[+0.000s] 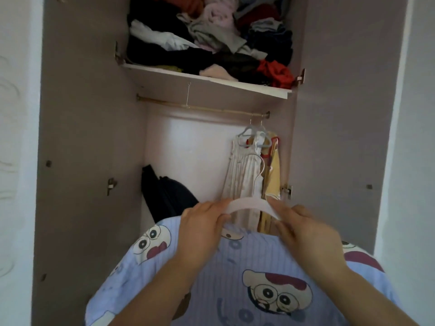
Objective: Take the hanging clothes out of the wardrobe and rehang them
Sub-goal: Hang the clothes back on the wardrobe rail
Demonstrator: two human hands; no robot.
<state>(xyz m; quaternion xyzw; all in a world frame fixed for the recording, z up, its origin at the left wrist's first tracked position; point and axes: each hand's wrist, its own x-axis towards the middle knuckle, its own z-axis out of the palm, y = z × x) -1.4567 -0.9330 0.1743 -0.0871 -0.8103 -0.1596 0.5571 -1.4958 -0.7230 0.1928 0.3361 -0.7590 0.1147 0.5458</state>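
I hold a white plastic hanger (249,204) with a wire hook in front of the open wardrobe. My left hand (202,227) grips its left arm and my right hand (303,231) grips its right arm. A light blue cartoon-print garment (235,278) lies spread under my hands, its collar just below the hanger. The brass rail (202,108) runs across the wardrobe. At its right end hang a white dress (242,175) and a yellow garment (274,175) on grey hangers.
A shelf (207,82) above the rail carries a heap of crumpled clothes (211,36). A bare wire hook (188,95) hangs on the rail's left part. Dark clothing (164,191) lies low at the wardrobe's back left. Both doors stand open at the sides.
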